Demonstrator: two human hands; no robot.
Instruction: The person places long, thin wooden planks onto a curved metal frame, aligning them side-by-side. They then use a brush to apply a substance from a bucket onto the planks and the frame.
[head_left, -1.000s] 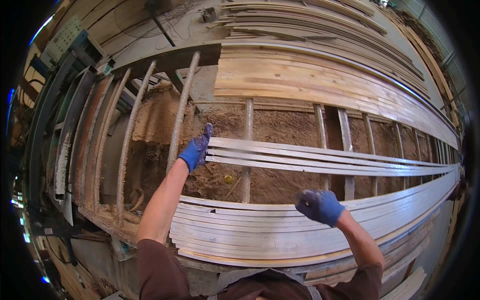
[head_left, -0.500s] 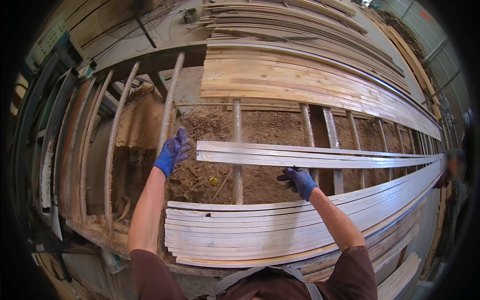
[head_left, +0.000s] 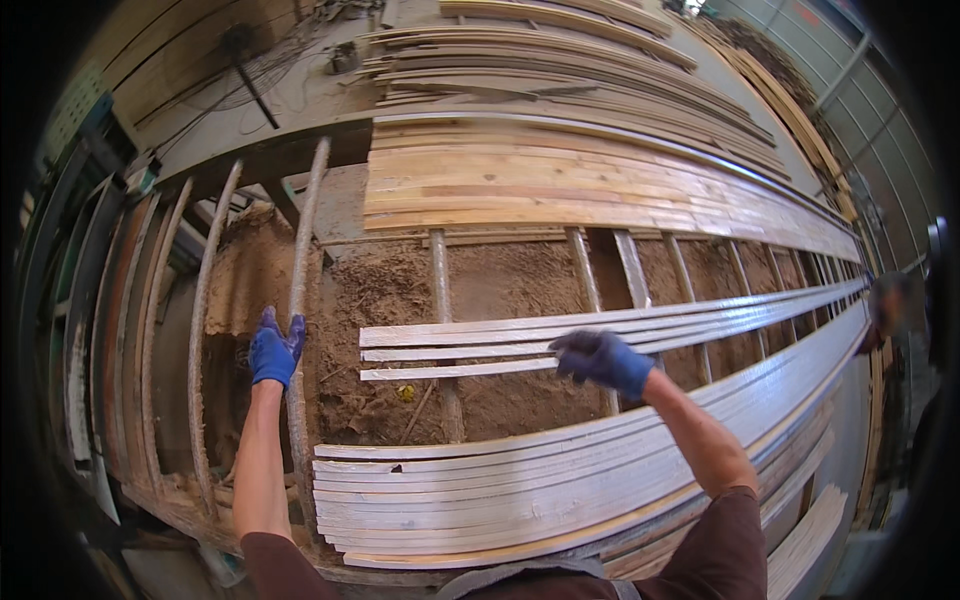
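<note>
Three white-coated wood strips (head_left: 440,337) lie slightly fanned apart at their left ends across the metal crossbars of a long rack. My right hand (head_left: 605,362), in a blue work glove, is over the lower strips with its fingers apart, partly covering them; whether the fingertips touch a strip is hard to tell. To the left of the strip ends, my left hand (head_left: 276,352), also blue-gloved, is open and empty beside a crossbar (head_left: 305,230). Nearer to me lies a row of several white-coated strips (head_left: 450,500), packed side by side.
Bare wood boards (head_left: 560,180) lie side by side along the rack's far side. Beyond them, long timber stacks (head_left: 560,80) rest on the floor. Sawdust (head_left: 510,285) shows under the crossbars. At the far right end stands another person (head_left: 885,310), blurred.
The white strips, close together before, are now fanned apart. My right hand has moved from below the strips to over them; my left hand has moved left and down. The whole view has shifted.
</note>
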